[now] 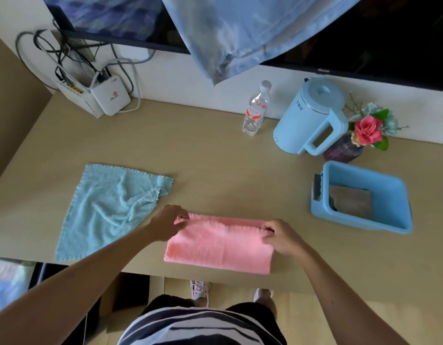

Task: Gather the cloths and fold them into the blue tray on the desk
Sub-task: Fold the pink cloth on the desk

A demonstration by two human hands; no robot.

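Note:
A pink cloth (219,245) lies folded in half near the desk's front edge. My left hand (169,222) pinches its far left corner, and my right hand (281,236) pinches its far right corner. To the left a light blue cloth (108,210) lies spread out and rumpled on the desk. At the right stands the blue tray (399,192), tilted a little, holding a folded brown cloth (351,201) with something dark under it.
Behind the tray stand a light blue kettle (312,115), a water bottle (255,109) and a vase of flowers (365,131). White router boxes (103,95) with cables sit at the back left. A blue sheet (240,28) hangs over a dark screen (380,38) on the wall.

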